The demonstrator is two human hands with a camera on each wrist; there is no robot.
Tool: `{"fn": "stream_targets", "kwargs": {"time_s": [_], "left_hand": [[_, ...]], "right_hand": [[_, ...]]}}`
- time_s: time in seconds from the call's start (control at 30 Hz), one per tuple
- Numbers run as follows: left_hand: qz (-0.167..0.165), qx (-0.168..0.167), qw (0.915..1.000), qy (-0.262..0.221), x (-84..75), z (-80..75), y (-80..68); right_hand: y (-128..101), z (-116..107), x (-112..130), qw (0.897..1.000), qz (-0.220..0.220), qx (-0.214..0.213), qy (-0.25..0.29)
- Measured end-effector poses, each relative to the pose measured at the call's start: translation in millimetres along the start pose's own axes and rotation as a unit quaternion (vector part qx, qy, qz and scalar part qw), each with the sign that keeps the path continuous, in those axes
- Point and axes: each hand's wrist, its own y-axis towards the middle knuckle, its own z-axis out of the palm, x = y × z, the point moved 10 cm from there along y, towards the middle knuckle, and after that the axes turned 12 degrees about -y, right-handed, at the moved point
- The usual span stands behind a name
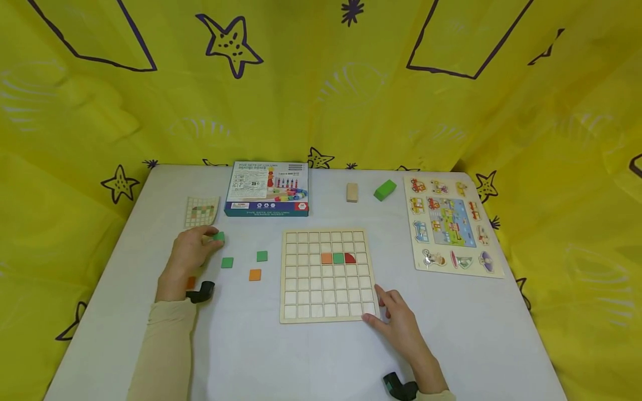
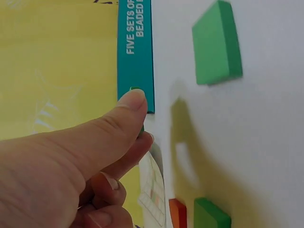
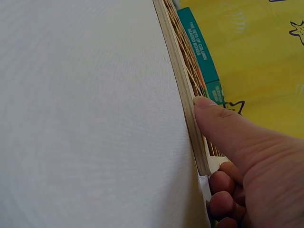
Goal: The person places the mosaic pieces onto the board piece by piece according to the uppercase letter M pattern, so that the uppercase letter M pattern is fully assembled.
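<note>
My left hand (image 1: 210,239) pinches a small green tile (image 1: 218,236) between thumb and fingers, just above the white table, left of the wooden grid board (image 1: 326,295). In the left wrist view only slivers of that tile (image 2: 137,89) show behind the thumb (image 2: 124,114). The board carries an orange tile (image 1: 326,258), a green tile (image 1: 338,258) and a red quarter-round tile (image 1: 350,258) in a row. My right hand (image 1: 375,307) holds the board's near right corner. Its thumb (image 3: 213,118) presses on the board's rim (image 3: 180,85), and the fingers curl at the corner.
Loose tiles lie between my left hand and the board: two green (image 1: 227,262) (image 1: 262,256) and one orange (image 1: 255,274). A pattern card (image 1: 202,211), a teal box (image 1: 267,189), a wooden block (image 1: 352,192), a green block (image 1: 384,190) and a vehicle puzzle (image 1: 453,225) lie behind and to the right.
</note>
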Motion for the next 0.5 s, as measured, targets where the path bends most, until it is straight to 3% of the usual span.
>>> {"fn": "stream_targets", "kwargs": {"time_s": [0.5], "left_hand": [[0.044,0.012,0.9987,-0.022,-41.7,20.3,1.3]], "right_hand": [[0,0,0,1.0,-0.008,-0.007,0.005]]}}
